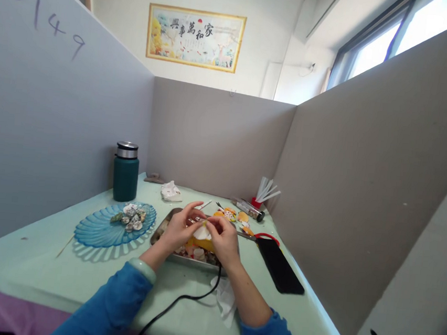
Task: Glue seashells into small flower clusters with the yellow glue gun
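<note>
White piece (202, 233): pinched between both hands just above the tray (198, 264); the fingers cover too much to tell its full shape.
Left hand (180, 227): over the left part of the tray, thumb and fingers closed on the white piece.
Right hand (223, 235): over the right part of the tray, its fingertips meeting the left hand's on that same piece.
Tray: metal, with a jumble of shell-like bits (198, 254) inside and a yellow thing (205, 245) under the hands (possibly a tool, but too hidden to say).
Black cord (179, 298): runs from the tray's near side toward the person.
Blue plate (89, 227): left of the tray, bearing a clump of whitish bits (134, 218) with some green at one end.
Orange and white pieces (243, 217): lying loose on the table beyond the tray, toward its right.
White sticks (264, 191): standing in a red cup farther beyond the tray, also to its right.
Done: judging by the clump on the plate, some pieces seem already gathered or joined; whether they are fixed together cannot be told.
Left: the work looks midway, since the white piece is not yet set down and plenty of bits remain in the tray.
</note>
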`<action>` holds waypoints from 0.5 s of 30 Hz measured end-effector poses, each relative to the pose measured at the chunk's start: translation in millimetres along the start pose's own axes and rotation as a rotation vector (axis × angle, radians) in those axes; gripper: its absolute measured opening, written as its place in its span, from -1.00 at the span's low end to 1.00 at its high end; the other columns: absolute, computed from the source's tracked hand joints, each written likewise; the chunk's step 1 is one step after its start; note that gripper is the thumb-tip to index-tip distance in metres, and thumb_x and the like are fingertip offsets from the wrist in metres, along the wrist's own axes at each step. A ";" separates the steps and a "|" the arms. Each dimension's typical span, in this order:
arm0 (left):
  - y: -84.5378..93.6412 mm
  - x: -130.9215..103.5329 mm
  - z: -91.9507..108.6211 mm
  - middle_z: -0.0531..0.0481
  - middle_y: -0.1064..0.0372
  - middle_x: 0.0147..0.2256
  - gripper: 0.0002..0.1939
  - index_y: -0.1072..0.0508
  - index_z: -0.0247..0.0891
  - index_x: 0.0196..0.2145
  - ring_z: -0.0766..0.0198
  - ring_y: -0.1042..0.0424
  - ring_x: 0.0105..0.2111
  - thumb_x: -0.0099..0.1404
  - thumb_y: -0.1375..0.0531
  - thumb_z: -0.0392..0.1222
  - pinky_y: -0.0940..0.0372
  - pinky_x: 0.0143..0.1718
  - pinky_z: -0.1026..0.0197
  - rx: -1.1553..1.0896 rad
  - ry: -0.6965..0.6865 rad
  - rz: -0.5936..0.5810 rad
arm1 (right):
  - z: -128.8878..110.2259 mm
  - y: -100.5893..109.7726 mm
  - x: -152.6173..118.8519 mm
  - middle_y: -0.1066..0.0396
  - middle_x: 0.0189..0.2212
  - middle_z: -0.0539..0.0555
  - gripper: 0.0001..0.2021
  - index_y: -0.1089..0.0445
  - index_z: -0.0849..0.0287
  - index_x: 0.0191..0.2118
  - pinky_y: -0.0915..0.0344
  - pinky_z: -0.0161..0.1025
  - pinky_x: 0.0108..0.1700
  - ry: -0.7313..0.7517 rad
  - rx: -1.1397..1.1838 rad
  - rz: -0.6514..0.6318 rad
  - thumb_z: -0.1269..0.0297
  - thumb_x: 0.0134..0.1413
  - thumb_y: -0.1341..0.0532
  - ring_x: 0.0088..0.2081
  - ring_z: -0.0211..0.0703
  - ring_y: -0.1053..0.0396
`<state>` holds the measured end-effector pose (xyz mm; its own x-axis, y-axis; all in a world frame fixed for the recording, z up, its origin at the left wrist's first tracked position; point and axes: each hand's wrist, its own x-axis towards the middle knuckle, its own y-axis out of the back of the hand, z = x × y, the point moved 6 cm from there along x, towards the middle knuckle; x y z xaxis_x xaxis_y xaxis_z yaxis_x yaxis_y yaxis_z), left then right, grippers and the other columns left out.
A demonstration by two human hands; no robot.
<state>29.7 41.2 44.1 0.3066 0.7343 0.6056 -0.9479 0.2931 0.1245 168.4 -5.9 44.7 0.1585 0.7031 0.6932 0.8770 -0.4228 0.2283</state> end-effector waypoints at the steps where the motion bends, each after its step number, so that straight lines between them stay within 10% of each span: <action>1: -0.6 -1.0 2.0 -0.09 -0.45 -0.27 -0.47 -0.26 -0.22 0.06 0.22 -0.42 -0.28 0.12 -0.23 -0.19 -0.27 -0.32 0.26 0.041 -0.022 -0.002 | -1.1 0.2 0.1 -0.41 -0.44 0.04 -0.89 -0.43 0.17 -0.37 -0.24 -0.28 -0.34 0.002 -0.012 0.000 0.28 0.04 -0.19 -0.42 -0.19 -0.32; 15: 3.6 1.5 -10.0 -0.06 -0.46 -0.34 -0.53 -0.29 -0.24 -0.03 0.23 -0.43 -0.36 0.09 -0.26 -0.18 -0.28 -0.33 0.24 0.004 0.014 0.045 | -4.4 -1.6 -2.4 -0.40 -0.45 0.03 -0.90 -0.43 0.15 -0.36 -0.21 -0.29 -0.34 0.091 -0.076 0.006 0.31 0.07 -0.17 -0.42 -0.19 -0.31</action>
<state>27.6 49.4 37.6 0.2647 0.7553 0.5996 -0.9611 0.2574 0.1002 164.7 -9.4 45.7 0.1189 0.6474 0.7529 0.8386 -0.4714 0.2729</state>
